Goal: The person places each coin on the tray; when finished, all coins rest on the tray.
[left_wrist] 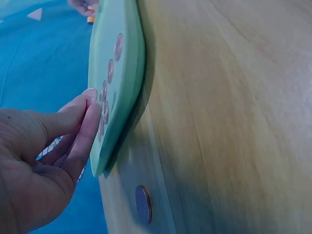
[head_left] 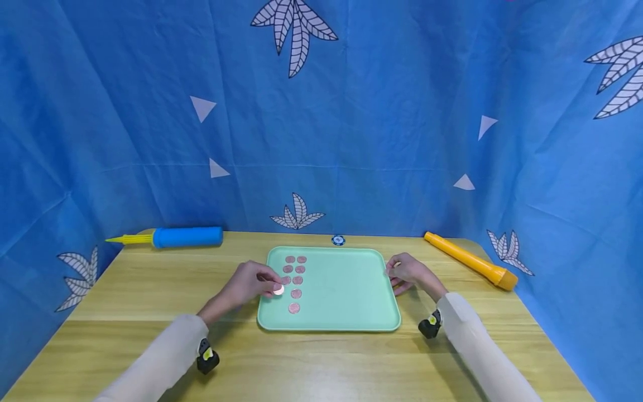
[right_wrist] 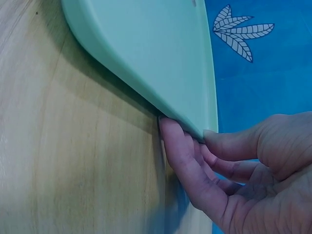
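Note:
A mint-green tray (head_left: 341, 290) lies in the middle of a wooden table (head_left: 150, 290). Several copper-coloured coins (head_left: 297, 280) lie in two columns on its left part. My left hand (head_left: 273, 286) hovers at the tray's left edge and pinches a pale coin (head_left: 278, 290) between thumb and fingers. In the left wrist view the pinched coin (left_wrist: 90, 92) sits at the fingertips (left_wrist: 87, 122) just above the tray (left_wrist: 124, 58). My right hand (head_left: 394, 274) grips the tray's right edge; in the right wrist view the thumb lies on the rim (right_wrist: 195, 127) and the fingers (right_wrist: 178, 146) curl beneath it.
A blue hand pump (head_left: 186, 237) with a yellow nozzle lies at the back left. At the back right an orange tube (head_left: 469, 260) lies slanted. A small blue chip (head_left: 338, 240) sits just behind the tray. Blue patterned cloth hangs around the table.

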The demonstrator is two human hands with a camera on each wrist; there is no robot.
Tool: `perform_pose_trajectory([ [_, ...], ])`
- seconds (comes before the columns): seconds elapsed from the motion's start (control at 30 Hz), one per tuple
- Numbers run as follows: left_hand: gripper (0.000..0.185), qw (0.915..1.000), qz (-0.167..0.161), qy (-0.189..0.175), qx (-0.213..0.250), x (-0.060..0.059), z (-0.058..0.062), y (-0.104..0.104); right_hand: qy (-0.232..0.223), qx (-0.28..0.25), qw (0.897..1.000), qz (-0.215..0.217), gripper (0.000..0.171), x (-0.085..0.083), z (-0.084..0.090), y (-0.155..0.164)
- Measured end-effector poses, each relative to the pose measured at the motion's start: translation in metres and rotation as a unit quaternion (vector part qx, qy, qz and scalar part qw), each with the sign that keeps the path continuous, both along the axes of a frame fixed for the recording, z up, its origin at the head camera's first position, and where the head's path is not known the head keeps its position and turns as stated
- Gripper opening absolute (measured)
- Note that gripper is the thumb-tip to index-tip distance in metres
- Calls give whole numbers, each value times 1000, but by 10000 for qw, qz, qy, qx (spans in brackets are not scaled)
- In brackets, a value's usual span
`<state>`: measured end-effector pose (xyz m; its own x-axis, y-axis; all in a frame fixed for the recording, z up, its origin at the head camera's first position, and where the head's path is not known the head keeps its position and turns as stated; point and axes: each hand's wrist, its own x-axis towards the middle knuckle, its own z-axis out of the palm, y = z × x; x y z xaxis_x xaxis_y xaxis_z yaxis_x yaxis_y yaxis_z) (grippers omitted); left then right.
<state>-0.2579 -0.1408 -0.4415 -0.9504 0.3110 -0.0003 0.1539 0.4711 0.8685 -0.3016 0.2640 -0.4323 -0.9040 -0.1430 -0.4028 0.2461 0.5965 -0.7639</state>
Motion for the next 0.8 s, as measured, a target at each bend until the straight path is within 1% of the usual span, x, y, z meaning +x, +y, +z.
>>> perform_pose_trajectory([
  [0.13,11,9993,-79,197,-305,1,-3,4,2,124,9999,41,9,0,1,-2],
  [0.27,9,9984,-147,365,-404,0,-7,5,16,87,10000,-4,8,0,-1,-3],
  [0.43,6,9980,38,401,-484,-2,-12,7,38,83,10000,0,7,-1,-2,-2],
  [0.6,6,9973,301,381,-546,-2,-13,12,41,163,9999,-30,8,-2,0,-1],
  [0.73,7,9970,392,386,-546,-2,-13,16,-6,155,9999,-38,8,-2,0,-1],
  [0.8,9,9964,428,459,-572,-2,-14,18,-10,108,9999,-25,9,-2,0,-1],
])
